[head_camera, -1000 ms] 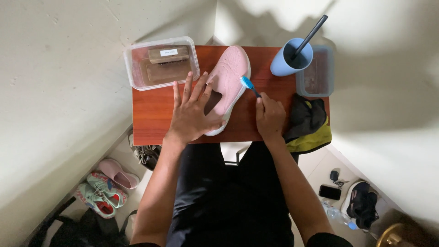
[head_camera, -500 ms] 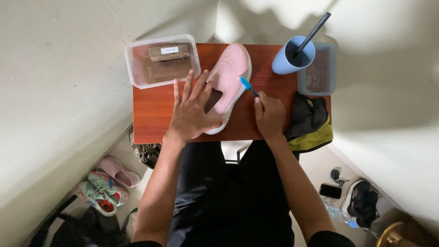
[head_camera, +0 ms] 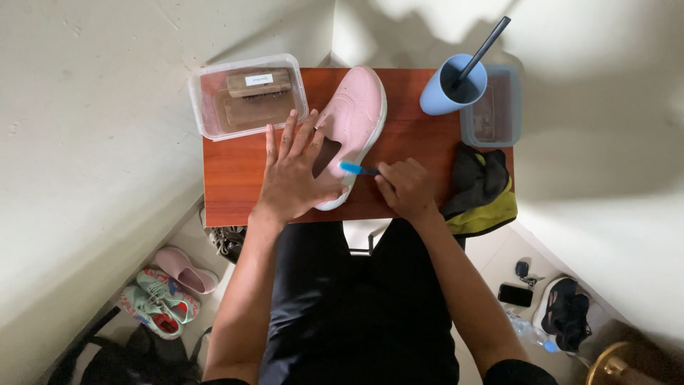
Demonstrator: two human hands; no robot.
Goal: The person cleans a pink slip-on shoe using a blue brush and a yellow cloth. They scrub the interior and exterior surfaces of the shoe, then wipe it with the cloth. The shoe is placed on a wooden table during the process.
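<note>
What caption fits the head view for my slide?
Left hand steadies a pink shoe on a red table while the right hand holds a blue brush to its side.

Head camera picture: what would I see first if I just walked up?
The pink shoe lying in the middle of the reddish wooden table catches the eye first. The left hand lies flat on it, and the right hand holds a small blue brush at its side. At the table's far right corner stands a blue cup with a dark stick in it.
</note>
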